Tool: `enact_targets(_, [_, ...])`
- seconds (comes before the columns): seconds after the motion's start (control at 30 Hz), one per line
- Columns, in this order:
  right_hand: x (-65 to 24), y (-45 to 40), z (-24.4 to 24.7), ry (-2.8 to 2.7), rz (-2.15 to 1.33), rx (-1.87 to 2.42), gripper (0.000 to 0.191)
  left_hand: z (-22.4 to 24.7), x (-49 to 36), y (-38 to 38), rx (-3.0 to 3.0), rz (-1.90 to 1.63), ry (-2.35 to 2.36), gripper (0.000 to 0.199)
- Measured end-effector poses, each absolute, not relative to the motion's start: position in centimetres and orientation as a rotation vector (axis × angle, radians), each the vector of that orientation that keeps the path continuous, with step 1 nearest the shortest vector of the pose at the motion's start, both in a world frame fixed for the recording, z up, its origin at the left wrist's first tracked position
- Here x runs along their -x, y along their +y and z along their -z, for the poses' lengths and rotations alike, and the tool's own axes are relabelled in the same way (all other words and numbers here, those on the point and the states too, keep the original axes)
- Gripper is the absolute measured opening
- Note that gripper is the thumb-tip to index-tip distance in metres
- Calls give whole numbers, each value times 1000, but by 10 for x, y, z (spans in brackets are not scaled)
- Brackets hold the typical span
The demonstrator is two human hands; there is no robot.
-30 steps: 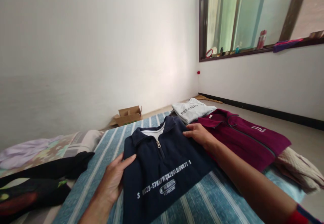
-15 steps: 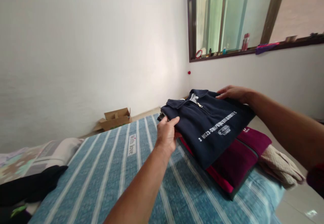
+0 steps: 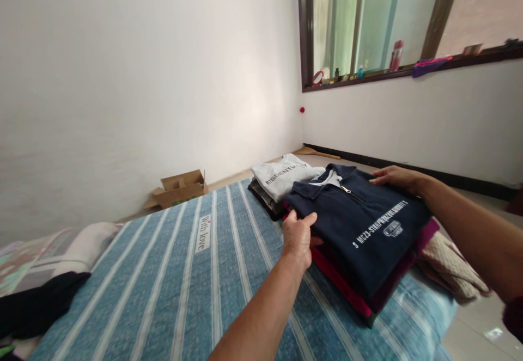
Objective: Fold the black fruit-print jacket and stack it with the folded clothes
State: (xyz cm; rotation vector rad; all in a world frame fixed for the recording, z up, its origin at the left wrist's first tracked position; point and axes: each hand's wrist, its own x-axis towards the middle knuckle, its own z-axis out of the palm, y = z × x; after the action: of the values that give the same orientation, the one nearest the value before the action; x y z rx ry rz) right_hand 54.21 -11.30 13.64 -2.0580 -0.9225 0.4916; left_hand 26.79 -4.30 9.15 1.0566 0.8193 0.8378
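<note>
One navy half-zip sweatshirt (image 3: 355, 208) lies over the maroon jacket (image 3: 398, 274); the left hand (image 3: 297, 237) pinches one side, the right hand (image 3: 401, 179) clasps the opposite side.

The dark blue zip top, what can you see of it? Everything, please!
The dark blue zip top looks like soft cloth, with a collar, pale lining, short zip, silvery pull and white lettering. It lies folded, front up, on a maroon garment. The left hand grips one side; the right hand touches the other.

Open cardboard box (image 3: 180, 193) by wall (image 3: 163, 78); pink bottle (image 3: 396, 56), purple cloth (image 3: 428, 67) on windowsill (image 3: 376, 77)
</note>
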Motion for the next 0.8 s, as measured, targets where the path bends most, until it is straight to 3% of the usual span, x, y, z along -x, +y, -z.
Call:
enact_targets(0.13, [-558,-114,-148,-832,-843,1874,21,-103,-273,-45,-1066,-872,740,37])
enact_targets(0.27, [-563,-116,-137,-846,-907,1906,19,-93,-277,-45,-1033,-815,801,35])
enact_targets(0.4, [-558,-114,-121,-948,-788,2090,18,-82,-276,-43,-1036,-784,834,34])
enact_targets(0.53, [-547,-107,-138,-1025,-451,2313,22,-83,-276,-43,-1065,-782,834,32])
enact_targets(0.8, [-462,-93,-148,-1635,88,2332,59,-84,-276,-41,-1045,-754,837,37])
